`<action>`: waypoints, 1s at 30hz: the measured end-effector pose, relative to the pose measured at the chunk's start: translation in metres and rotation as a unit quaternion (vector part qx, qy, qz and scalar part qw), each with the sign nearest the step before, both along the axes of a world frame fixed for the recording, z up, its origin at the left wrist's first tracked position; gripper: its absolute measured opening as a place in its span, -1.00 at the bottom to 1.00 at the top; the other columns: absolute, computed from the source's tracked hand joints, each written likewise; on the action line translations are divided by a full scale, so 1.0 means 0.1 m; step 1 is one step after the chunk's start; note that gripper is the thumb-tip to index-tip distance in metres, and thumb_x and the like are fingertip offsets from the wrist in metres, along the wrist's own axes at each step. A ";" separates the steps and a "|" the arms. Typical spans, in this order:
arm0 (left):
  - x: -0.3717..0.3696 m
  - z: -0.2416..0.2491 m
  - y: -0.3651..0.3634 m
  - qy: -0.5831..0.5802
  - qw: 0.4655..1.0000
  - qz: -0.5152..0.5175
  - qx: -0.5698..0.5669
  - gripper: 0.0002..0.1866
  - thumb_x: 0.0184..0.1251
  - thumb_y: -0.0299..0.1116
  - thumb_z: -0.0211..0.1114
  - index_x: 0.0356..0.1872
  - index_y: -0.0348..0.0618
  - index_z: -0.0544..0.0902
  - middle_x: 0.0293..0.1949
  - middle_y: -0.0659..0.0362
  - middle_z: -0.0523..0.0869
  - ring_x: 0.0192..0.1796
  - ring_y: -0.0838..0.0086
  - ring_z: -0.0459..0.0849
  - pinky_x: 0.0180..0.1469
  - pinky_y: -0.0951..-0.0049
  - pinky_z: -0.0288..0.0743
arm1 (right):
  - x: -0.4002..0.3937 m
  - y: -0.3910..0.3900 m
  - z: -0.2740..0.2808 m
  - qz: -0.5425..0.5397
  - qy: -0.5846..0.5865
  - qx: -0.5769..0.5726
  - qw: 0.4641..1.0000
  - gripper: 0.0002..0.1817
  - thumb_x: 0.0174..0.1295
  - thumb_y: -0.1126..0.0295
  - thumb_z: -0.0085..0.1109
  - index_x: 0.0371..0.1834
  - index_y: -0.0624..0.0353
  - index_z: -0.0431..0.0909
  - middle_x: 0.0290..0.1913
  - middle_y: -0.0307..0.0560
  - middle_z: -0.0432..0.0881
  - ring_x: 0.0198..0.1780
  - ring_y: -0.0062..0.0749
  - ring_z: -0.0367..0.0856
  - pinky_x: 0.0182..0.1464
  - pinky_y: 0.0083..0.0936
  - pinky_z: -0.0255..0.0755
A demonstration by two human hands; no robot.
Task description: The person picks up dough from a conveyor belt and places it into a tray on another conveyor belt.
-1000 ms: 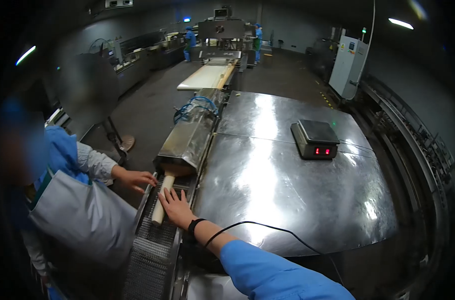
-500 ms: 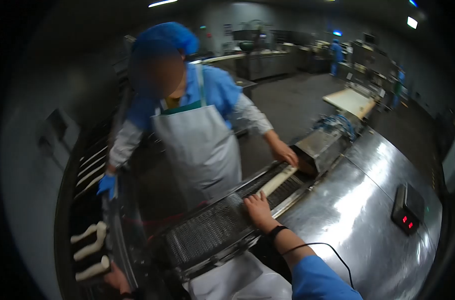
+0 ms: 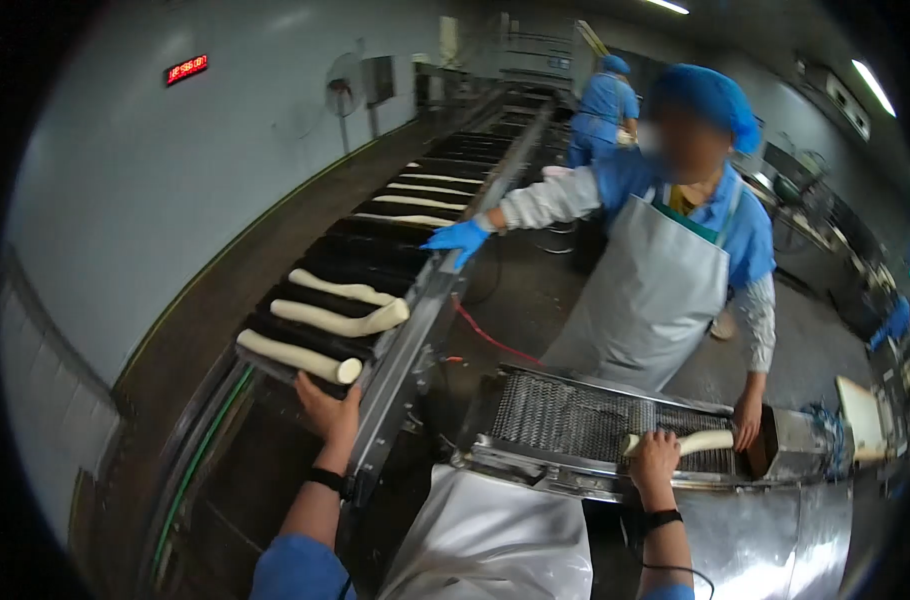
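Dough roll (image 3: 709,440) on the mesh belt (image 3: 565,410) at right has the right hand (image 3: 655,456) gripping near its left end, so I'd squeeze lightly, while the left hand (image 3: 330,412) is by the nearest left-side roll (image 3: 293,355), can't tell if gripping

On the left runs a long conveyor (image 3: 415,338), which carries a row of dark trays (image 3: 350,250). In the nearest trays lie three pale rolls (image 3: 290,354), and the middle one is bent at its end; farther along, several thin pale strips (image 3: 430,190) lie across the line. To the right, a metal mesh belt (image 3: 555,413) carries one long pale piece (image 3: 707,441), partly covered, near its hooded end.
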State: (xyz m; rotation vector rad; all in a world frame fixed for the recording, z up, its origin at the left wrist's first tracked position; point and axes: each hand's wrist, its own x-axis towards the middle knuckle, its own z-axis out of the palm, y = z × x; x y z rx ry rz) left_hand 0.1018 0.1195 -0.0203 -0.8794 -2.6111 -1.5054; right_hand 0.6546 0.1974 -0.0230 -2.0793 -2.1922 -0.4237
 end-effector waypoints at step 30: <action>0.10 0.50 -0.69 0.002 0.995 -0.098 0.032 -0.11 0.07 -0.42 0.55 0.49 -0.03 0.32 0.57 -0.27 0.09 0.65 -0.20 -0.08 0.63 -0.13 -0.11 | -1.91 0.26 2.95 0.310 0.826 -0.128 0.453 -0.71 0.37 0.33 0.30 0.08 0.18 0.58 0.00 -0.05 0.71 0.07 -0.19 0.70 0.24 -0.13 0.60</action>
